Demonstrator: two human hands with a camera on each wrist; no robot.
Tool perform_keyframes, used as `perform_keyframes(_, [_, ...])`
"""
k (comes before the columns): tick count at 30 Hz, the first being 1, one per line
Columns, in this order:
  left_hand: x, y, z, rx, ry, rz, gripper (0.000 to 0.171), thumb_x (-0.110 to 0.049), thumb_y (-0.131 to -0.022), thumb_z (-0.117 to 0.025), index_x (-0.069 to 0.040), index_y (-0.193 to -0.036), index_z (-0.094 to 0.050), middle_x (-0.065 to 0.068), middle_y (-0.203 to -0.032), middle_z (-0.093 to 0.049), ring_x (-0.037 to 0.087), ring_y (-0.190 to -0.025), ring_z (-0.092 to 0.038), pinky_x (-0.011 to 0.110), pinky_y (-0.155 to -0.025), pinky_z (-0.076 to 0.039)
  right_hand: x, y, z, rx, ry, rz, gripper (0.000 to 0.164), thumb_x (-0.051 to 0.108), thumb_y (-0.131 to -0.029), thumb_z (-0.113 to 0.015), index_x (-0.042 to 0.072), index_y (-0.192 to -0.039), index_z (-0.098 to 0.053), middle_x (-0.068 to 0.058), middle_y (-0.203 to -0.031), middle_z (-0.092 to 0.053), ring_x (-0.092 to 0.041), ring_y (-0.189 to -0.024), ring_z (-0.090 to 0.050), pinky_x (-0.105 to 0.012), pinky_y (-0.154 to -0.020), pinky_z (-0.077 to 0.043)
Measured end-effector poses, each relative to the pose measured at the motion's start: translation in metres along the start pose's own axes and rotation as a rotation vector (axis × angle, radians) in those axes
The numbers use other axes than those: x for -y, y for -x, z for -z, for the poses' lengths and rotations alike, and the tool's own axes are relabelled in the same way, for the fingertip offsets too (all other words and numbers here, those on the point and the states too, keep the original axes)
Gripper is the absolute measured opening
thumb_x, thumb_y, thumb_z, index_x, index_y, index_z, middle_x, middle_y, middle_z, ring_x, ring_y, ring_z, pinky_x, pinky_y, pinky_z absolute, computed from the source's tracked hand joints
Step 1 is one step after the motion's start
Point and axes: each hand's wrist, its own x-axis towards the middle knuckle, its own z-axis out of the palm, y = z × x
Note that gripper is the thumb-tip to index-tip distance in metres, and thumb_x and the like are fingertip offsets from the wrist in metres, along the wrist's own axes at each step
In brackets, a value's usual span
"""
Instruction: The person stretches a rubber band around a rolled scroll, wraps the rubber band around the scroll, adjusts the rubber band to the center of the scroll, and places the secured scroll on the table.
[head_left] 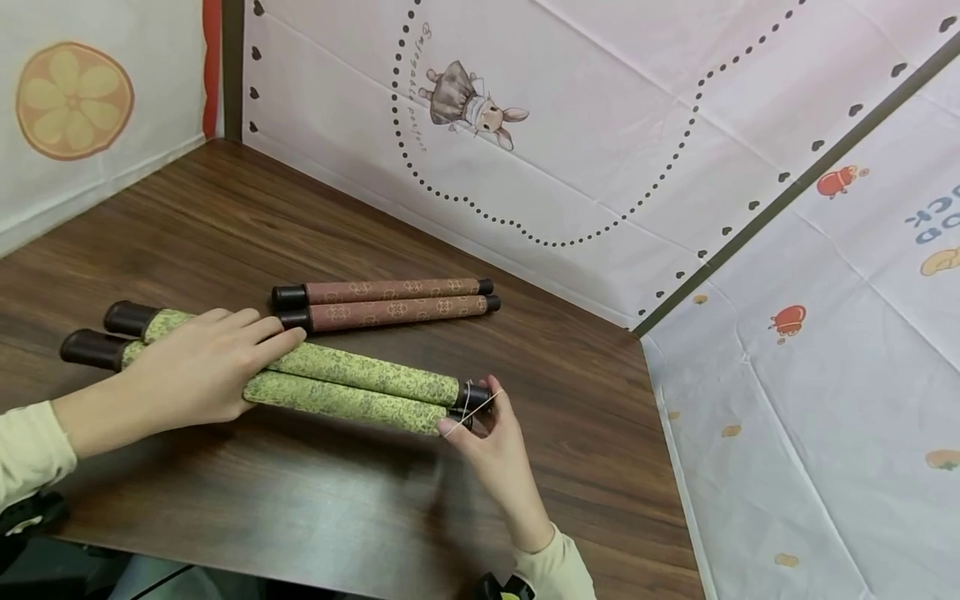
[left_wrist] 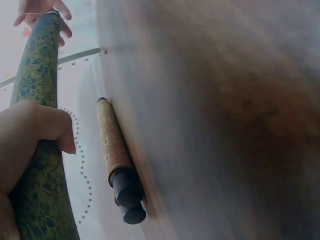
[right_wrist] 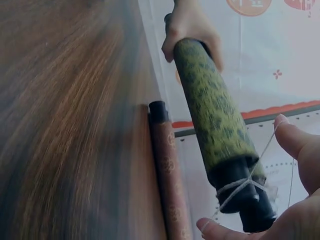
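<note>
My left hand grips a green patterned scroll, rolled into two side-by-side rolls with black end knobs. It holds the scroll above the table, around the left half. At the other end, my right hand has its thumb and fingers spread, stretching a thin white elastic band. In the right wrist view, the band crosses over itself at the black knobs and runs out to the fingertips. The left wrist view shows the left thumb bent over the green roll.
Behind the green scroll, a reddish-brown scroll with gold flower motifs and black knobs lies on the dark wooden table. Printed white cloth walls enclose the table at the back and both sides. The table's front edge runs below the forearms.
</note>
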Motion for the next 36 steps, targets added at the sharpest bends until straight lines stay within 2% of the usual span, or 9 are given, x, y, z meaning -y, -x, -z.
perform_keyframes(4, [0.003,0.0,0.001,0.001,-0.006,-0.058,0.086,-0.025,-0.044,-0.086,-0.005,-0.124,-0.061,0.012,-0.105,-0.067,0.031,-0.09,-0.063,0.047,-0.072,-0.053,-0.001,-0.001,0.005,-0.005,0.022,-0.018,0.086,0.022,-0.085,-0.077,0.001,-0.153,-0.029,-0.021,-0.153,-0.041,-0.033,-0.129,-0.056,-0.033,-0.101,-0.053])
perform_keyframes(10, [0.007,-0.002,0.002,-0.044,0.016,-0.144,0.086,-0.026,-0.042,-0.086,-0.008,-0.123,-0.063,0.008,-0.106,-0.068,0.027,-0.089,-0.062,0.046,-0.072,-0.052,0.001,-0.003,0.012,0.025,0.002,-0.01,0.068,0.019,-0.083,-0.076,0.006,-0.144,-0.048,-0.015,-0.142,-0.058,-0.026,-0.125,-0.061,-0.017,-0.091,-0.051])
perform_keyframes(16, [0.009,-0.002,0.003,-0.084,0.039,-0.179,0.087,-0.028,-0.041,-0.087,-0.006,-0.122,-0.064,0.008,-0.106,-0.069,0.026,-0.09,-0.062,0.045,-0.072,-0.052,-0.001,-0.004,0.016,0.137,-0.172,-0.043,0.053,0.009,-0.086,-0.072,0.005,-0.136,-0.057,-0.015,-0.139,-0.06,-0.009,-0.116,-0.062,-0.018,-0.089,-0.053])
perform_keyframes(18, [0.01,-0.002,0.004,-0.099,0.053,-0.174,0.086,-0.027,-0.041,-0.086,-0.006,-0.122,-0.065,0.008,-0.106,-0.069,0.026,-0.09,-0.062,0.045,-0.073,-0.052,-0.003,-0.004,0.016,0.186,-0.249,-0.052,0.052,0.007,-0.087,-0.068,0.002,-0.138,-0.056,-0.014,-0.138,-0.059,-0.006,-0.111,-0.063,-0.021,-0.086,-0.055])
perform_keyframes(22, [0.009,-0.003,0.005,-0.103,0.069,-0.171,0.086,-0.027,-0.042,-0.086,-0.006,-0.122,-0.065,0.007,-0.107,-0.07,0.026,-0.09,-0.062,0.045,-0.074,-0.053,-0.004,-0.005,0.016,0.258,-0.357,-0.054,0.053,0.005,-0.089,-0.065,-0.003,-0.139,-0.051,-0.004,-0.133,-0.062,-0.008,-0.106,-0.065,-0.025,-0.082,-0.058])
perform_keyframes(26, [0.01,-0.003,0.005,-0.084,0.061,-0.174,0.086,-0.029,-0.043,-0.087,-0.007,-0.122,-0.065,0.007,-0.108,-0.069,0.025,-0.091,-0.062,0.045,-0.075,-0.053,-0.003,-0.005,0.018,0.209,-0.295,0.011,0.047,0.005,-0.086,-0.067,-0.004,-0.131,-0.057,-0.006,-0.128,-0.065,-0.007,-0.109,-0.063,-0.021,-0.086,-0.054])
perform_keyframes(31, [0.013,-0.003,0.005,-0.054,0.032,-0.145,0.089,-0.031,-0.042,-0.089,-0.007,-0.124,-0.063,0.009,-0.106,-0.069,0.028,-0.092,-0.063,0.048,-0.074,-0.053,-0.003,-0.008,0.022,0.06,-0.07,0.117,0.035,0.011,-0.086,-0.07,0.0,-0.118,-0.061,-0.016,-0.126,-0.063,-0.005,-0.104,-0.064,-0.019,-0.083,-0.052])
perform_keyframes(34, [0.012,-0.003,0.006,-0.04,0.037,-0.141,0.088,-0.031,-0.043,-0.089,-0.007,-0.124,-0.064,0.009,-0.107,-0.069,0.028,-0.093,-0.063,0.048,-0.075,-0.053,-0.006,-0.011,0.026,-0.059,0.048,0.222,0.027,0.017,-0.089,-0.071,0.003,-0.111,-0.062,-0.016,-0.111,-0.066,-0.007,-0.092,-0.064,-0.021,-0.076,-0.055])
perform_keyframes(36, [0.011,-0.003,0.006,-0.029,0.043,-0.148,0.087,-0.031,-0.044,-0.089,-0.008,-0.124,-0.064,0.008,-0.11,-0.069,0.027,-0.095,-0.063,0.048,-0.076,-0.054,-0.007,-0.012,0.031,-0.102,0.097,0.31,0.021,0.017,-0.092,-0.068,0.005,-0.109,-0.063,-0.015,-0.102,-0.065,-0.009,-0.088,-0.064,-0.023,-0.074,-0.056])
